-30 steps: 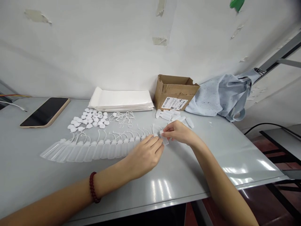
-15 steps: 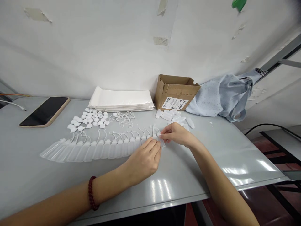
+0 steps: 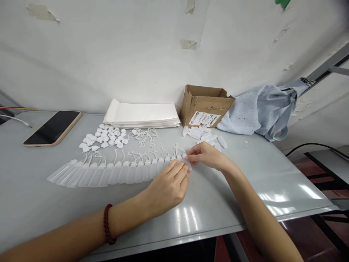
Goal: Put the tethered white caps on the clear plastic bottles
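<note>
A row of frosted, translucent plastic sleeves (image 3: pixel 116 175) lies side by side across the table, with thin white straps curling up from the top ends. At the row's right end my left hand (image 3: pixel 169 185) lies over the sleeves, its fingers closed on the end sleeve (image 3: pixel 188 164). My right hand (image 3: pixel 205 156) pinches the top of that same sleeve between thumb and index finger. The left fingertips and part of the sleeve's body are covered. Behind the row are loose white caps (image 3: pixel 105 138) and a tangle of loose white straps (image 3: pixel 144 136).
Small translucent pieces (image 3: pixel 205 135) lie before an open cardboard box (image 3: pixel 208 105). A stack of white packets (image 3: pixel 144 114) lies against the wall. A phone (image 3: pixel 53 128) is at the left, a light-blue cloth (image 3: pixel 257 111) at the right. The grey table's front edge (image 3: pixel 191 238) is nearby.
The view has shifted slightly. My left fingers have moved a little to the right over the end sleeve, while my right hand keeps its pinch at the top.
</note>
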`<move>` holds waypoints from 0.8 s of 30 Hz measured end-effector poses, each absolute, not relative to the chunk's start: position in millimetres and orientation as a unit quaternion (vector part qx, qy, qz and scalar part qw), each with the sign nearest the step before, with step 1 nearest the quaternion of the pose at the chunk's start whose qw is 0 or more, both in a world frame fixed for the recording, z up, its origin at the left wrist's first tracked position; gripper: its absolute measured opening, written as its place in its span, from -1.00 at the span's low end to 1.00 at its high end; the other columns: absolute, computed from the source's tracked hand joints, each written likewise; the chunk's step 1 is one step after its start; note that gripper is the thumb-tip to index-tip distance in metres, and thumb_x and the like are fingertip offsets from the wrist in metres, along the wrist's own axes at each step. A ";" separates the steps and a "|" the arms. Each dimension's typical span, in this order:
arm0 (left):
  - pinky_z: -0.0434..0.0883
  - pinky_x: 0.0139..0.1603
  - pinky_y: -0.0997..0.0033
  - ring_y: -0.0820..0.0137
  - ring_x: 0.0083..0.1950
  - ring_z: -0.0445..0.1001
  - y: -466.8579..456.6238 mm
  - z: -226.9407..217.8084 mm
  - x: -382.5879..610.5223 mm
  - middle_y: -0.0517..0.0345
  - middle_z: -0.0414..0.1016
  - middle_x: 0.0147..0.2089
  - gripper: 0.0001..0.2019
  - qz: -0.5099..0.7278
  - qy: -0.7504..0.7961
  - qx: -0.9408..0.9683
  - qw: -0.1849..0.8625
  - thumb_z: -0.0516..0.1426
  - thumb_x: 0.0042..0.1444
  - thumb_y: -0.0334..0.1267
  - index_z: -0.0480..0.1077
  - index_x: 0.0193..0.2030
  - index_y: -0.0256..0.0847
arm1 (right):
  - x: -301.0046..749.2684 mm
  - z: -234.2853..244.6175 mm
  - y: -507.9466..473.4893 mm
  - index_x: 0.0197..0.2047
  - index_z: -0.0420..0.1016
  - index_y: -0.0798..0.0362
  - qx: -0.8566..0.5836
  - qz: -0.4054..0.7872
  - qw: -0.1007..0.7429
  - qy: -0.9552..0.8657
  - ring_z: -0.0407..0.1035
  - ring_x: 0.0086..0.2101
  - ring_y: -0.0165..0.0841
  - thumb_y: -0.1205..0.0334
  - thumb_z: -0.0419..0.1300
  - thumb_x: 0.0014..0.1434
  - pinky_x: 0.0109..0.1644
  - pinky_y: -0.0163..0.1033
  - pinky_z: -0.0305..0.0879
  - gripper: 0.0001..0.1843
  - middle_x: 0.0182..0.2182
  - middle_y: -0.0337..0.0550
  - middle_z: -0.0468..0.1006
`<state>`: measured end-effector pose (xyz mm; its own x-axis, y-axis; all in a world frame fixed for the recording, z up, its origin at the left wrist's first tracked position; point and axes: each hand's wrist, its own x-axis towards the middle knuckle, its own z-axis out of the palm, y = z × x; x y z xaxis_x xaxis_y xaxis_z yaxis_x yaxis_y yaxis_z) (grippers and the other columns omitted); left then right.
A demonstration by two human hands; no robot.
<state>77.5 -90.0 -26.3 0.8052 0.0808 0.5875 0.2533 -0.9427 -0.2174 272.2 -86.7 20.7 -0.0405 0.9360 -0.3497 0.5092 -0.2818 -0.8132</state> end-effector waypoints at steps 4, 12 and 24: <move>0.49 0.04 0.07 0.14 -0.02 0.52 -90.1 -23.7 77.6 -0.22 0.56 -0.11 -0.79 -0.318 -0.088 -0.935 0.133 0.05 0.16 -0.56 0.43 -0.11 -0.50 | 272.8 20.9 -87.2 -0.49 0.57 0.12 -0.650 0.463 0.228 -0.559 0.41 -0.50 -0.37 0.22 0.26 0.00 -0.33 -0.28 0.40 -0.85 -0.58 -0.19 0.52; 0.51 0.00 0.09 0.22 -0.13 0.54 -89.4 -19.6 78.3 -0.13 0.58 -0.23 -0.85 -0.364 -0.075 -0.924 0.088 0.05 0.15 -0.55 0.45 -0.24 -0.45 | 272.6 24.0 -86.8 -0.47 0.58 0.15 -0.660 0.456 0.218 -0.556 0.43 -0.49 -0.37 0.25 0.26 0.02 -0.33 -0.29 0.41 -0.86 -0.58 -0.18 0.53; 0.50 -0.08 0.15 0.29 -0.21 0.51 -91.4 -20.2 77.0 -0.03 0.55 -0.30 -0.85 -0.365 -0.072 -0.925 0.074 0.05 0.15 -0.54 0.44 -0.31 -0.37 | 276.5 27.2 -86.4 -0.48 0.59 0.15 -0.676 0.440 0.218 -0.550 0.44 -0.52 -0.38 0.28 0.26 0.02 -0.38 -0.30 0.41 -0.86 -0.59 -0.17 0.54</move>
<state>77.0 -91.4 -20.2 0.7230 0.0788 0.6864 0.1864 -0.9789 -0.0840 276.5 -86.4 27.2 0.0085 0.9347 -0.3553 0.5511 -0.3008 -0.7783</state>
